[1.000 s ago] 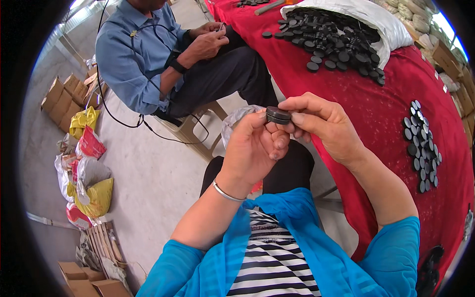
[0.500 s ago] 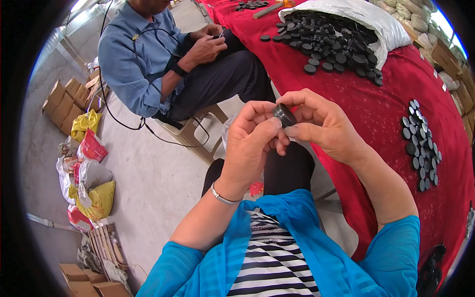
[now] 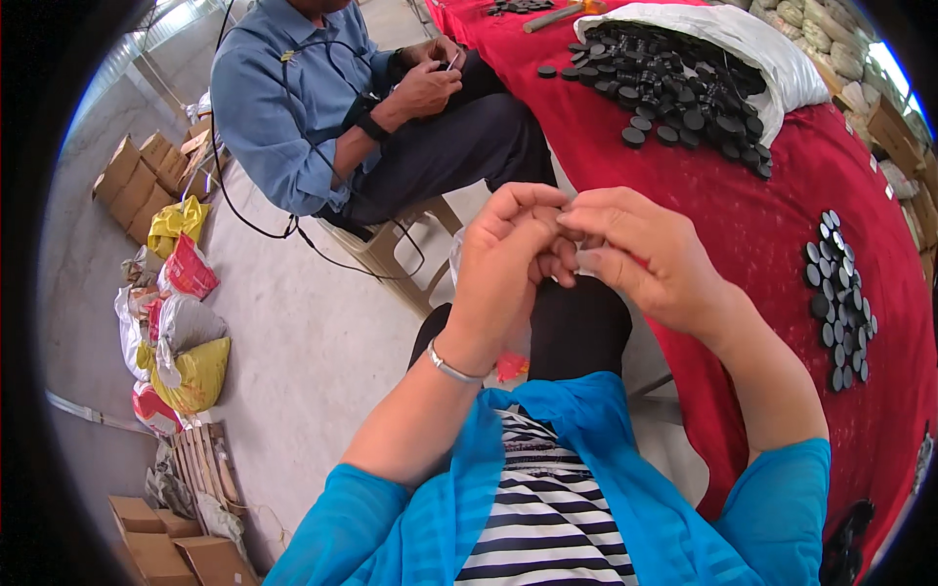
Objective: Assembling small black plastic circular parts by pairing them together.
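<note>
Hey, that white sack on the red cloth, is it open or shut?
Open: the white sack has its mouth spread wide, and black discs lie heaped from inside it onto the red cloth.

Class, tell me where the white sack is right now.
In the head view, the white sack lies at the upper right on the red cloth, beyond the person's right hand, with a heap of black discs at its open mouth.
</note>
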### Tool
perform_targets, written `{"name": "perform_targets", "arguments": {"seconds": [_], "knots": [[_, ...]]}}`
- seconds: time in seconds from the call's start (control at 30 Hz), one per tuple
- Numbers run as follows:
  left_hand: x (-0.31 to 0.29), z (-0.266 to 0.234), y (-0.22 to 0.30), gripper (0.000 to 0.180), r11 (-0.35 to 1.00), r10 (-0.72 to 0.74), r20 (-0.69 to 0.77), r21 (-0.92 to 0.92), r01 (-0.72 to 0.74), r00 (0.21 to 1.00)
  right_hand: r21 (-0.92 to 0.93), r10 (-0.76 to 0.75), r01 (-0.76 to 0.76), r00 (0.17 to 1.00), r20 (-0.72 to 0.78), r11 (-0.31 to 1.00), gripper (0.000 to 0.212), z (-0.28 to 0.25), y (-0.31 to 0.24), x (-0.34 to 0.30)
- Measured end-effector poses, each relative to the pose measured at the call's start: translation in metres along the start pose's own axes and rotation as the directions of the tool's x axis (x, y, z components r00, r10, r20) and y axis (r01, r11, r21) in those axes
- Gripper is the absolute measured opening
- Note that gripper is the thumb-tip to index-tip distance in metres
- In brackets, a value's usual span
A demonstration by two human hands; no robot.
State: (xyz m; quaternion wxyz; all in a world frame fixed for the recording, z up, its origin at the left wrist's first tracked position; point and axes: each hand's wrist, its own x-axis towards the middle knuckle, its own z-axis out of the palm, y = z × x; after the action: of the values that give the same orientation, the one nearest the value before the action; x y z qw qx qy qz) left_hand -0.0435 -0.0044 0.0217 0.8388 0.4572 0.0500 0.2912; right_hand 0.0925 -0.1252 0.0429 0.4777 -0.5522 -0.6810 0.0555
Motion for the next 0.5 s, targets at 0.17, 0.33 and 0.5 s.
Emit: {"name": "perform_targets", "arguments": {"seconds": [0.17, 0.33, 0.5], "knots": [[0.014, -0.029, 0.006, 0.013, 0.987, 0.112, -0.188, 0.138, -0.087, 0.976, 0.014, 0.276, -0.276, 0.951, -0.142, 0.961, 0.019, -0.015, 0.035, 0.001], [0.019, -0.023, 0.004, 0.013, 0.99, 0.107, -0.148, 0.103, -0.092, 0.983, -0.041, 0.283, -0.297, 0.938, -0.202, 0.954, 0.02, -0.016, 0.053, -0.003], [0.018, -0.017, -0.014, 0.01, 0.953, -0.022, -0.059, 0.3, 0.038, 0.998, -0.249, 0.186, -0.214, 0.974, -0.132, 0.944, 0.018, -0.012, 0.066, -0.014]]}}
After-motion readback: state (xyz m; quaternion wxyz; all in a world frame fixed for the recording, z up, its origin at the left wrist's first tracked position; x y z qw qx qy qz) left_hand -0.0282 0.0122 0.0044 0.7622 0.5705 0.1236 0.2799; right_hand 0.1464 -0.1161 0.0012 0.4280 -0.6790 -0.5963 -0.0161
